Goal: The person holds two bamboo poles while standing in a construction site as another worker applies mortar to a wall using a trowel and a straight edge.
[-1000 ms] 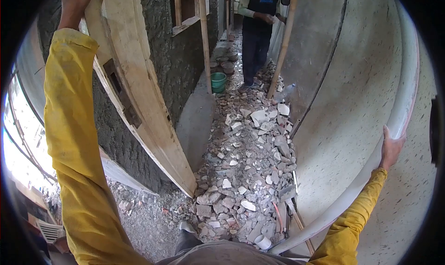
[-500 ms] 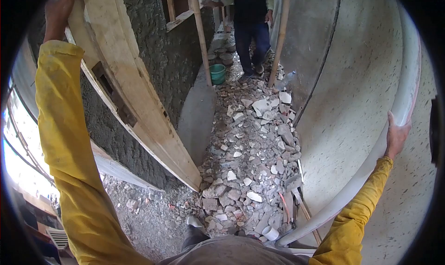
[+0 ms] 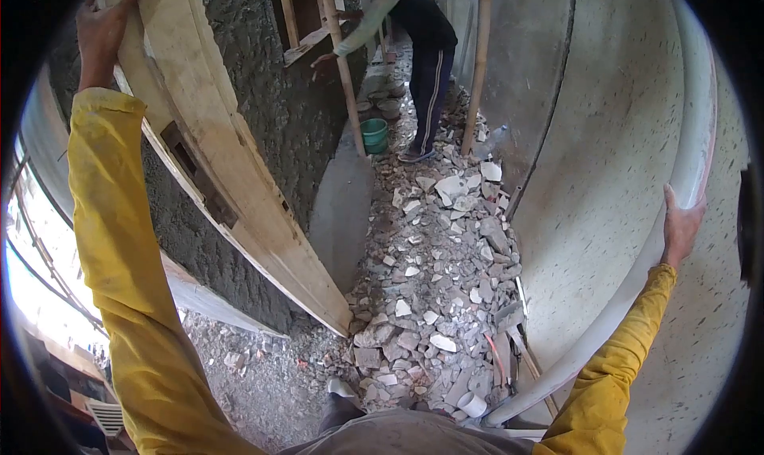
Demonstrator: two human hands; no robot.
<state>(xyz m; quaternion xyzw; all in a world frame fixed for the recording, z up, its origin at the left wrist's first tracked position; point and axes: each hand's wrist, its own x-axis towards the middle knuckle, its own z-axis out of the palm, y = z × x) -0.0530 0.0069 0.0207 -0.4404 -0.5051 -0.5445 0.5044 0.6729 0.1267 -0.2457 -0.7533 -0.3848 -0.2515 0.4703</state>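
I have the left hand (image 3: 105, 40) up at the edge of the door (image 3: 239, 176), thumb on the near face and fingers hooked at the edge, so I read them as clamped on it, though I cannot tell how firmly. The door leans at a slant across the left side, its lower corner on the rubble (image 3: 430, 264), with a slot cut in its edge and the rough wall (image 3: 255, 73) behind it. Over on the right, the fingers of the right hand (image 3: 682, 226) are closed around the pipe (image 3: 699, 97), thumb on one side. The pipe runs down along the speckled wall (image 3: 613, 176), looking bowed through my lens, its lower end beside a white cup (image 3: 472, 405) near the wearer's feet. Both sleeves are yellow. Farther up the passage I see a co-worker (image 3: 430, 25) bending to the left, one arm stretched past a bamboo pole (image 3: 341, 65). A green bucket (image 3: 374, 137) stands at that pole's foot; a second pole (image 3: 477, 65) rises on the right, just beside a clear bottle (image 3: 500, 133).
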